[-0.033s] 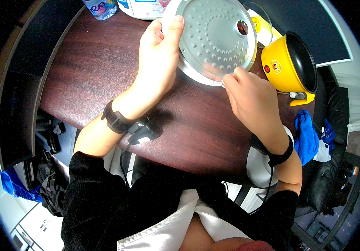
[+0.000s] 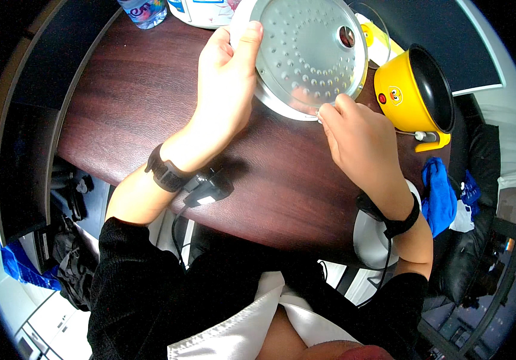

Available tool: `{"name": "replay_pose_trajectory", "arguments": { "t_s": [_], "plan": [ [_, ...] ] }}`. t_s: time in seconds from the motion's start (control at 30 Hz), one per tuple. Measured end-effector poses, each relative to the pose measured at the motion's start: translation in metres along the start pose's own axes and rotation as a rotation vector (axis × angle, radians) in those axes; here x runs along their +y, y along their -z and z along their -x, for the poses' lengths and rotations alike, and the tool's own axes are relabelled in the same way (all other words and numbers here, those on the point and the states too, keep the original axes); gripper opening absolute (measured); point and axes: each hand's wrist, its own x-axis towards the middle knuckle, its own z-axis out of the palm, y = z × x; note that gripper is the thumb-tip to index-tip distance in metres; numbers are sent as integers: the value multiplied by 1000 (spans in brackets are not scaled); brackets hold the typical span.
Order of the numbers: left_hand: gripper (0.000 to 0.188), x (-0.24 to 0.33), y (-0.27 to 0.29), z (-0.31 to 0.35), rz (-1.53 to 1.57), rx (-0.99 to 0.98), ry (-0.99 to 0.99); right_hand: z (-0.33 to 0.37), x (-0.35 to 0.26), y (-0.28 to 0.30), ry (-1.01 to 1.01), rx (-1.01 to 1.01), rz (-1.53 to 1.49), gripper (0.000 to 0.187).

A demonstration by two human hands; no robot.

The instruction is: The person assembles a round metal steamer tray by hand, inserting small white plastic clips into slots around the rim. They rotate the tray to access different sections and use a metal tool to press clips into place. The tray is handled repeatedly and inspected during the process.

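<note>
The dimpled disc has barely shifted, leaving the work unchanged: near the surface's far edge, the left hand grips its rim; the right hand pinches its near edge.

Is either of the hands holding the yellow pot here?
No, the left hand and right hand are both on the round dimpled disc, while the yellow pot is apart, to their right.

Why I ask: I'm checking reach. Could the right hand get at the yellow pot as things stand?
Probably yes, once free: the right hand appears to pinch the edge of the dimpled silver disc, but the yellow pot is close to its right, nothing bulky between.
</note>
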Motion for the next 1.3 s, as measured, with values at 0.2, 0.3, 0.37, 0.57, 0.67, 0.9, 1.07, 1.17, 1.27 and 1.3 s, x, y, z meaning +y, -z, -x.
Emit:
{"name": "replay_pose_trajectory", "arguments": {
  "t_s": [0.2, 0.3, 0.37, 0.57, 0.67, 0.9, 1.07, 1.17, 1.27, 1.3],
  "plan": [
    [31, 1, -1, -1, 48, -1, -19, -1, 8, -10, -80, 79, -215, 14],
    [31, 2, -1, -1, 56, 14, -9, -1, 7, -8, -145, 74, -345, 21],
    [31, 2, 0, -1, 77, 21, 17, 0, 9, -5, -229, 90, -418, 27],
    [30, 2, 7, -7, 90, 73, 9, 4, 35, 1, -687, -271, -787, 47],
    [28, 4, 2, -6, 142, 117, 54, 6, 40, -4, -805, -361, -1132, 50],
    [27, 0, 2, -4, 139, 36, 104, 7, 25, -14, -834, -157, -1508, 40],
    [33, 4, -2, 0, 89, -90, 92, 10, 28, -16, -790, -61, -1515, 39],
    [33, 5, -3, 0, 120, -83, 100, 10, 27, -15, -790, -51, -1506, 39],
    [35, 6, -4, 0, 150, -87, 118, 10, 28, -16, -782, -45, -1498, 39],
    [32, 6, -4, -1, 118, -118, 121, 10, 28, -16, -783, -41, -1500, 38]
  ]
}}
